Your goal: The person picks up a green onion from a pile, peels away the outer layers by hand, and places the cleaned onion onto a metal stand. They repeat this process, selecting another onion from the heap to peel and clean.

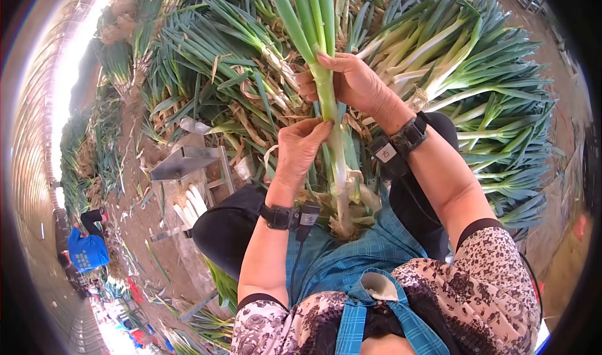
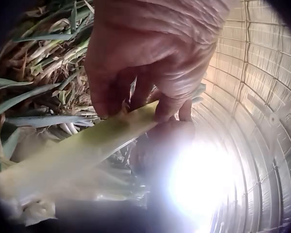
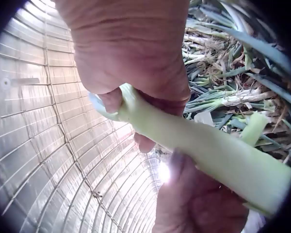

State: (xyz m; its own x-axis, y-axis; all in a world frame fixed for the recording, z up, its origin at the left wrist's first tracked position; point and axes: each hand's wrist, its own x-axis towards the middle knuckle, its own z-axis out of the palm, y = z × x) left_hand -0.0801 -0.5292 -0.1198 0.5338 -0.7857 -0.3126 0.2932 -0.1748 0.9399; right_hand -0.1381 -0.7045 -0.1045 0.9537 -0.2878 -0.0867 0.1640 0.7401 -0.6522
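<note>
A thick green onion stands nearly upright before the person's chest, its green leaves fanning out at the top and its root end down at the blue apron. My right hand grips it high, just below where the leaves part, with the thumb across the front. Lower on the stalk, my left hand pinches it between thumb and fingers. The left wrist view has the pale stalk running under the left hand's fingertips. In the right wrist view the stalk passes through the right hand, with the left hand beneath.
A large heap of green onions spreads to the right, and more bunches lie at the back left. Beside the left knee is a metal stand with several peeled white stalks. Another person in blue is far left.
</note>
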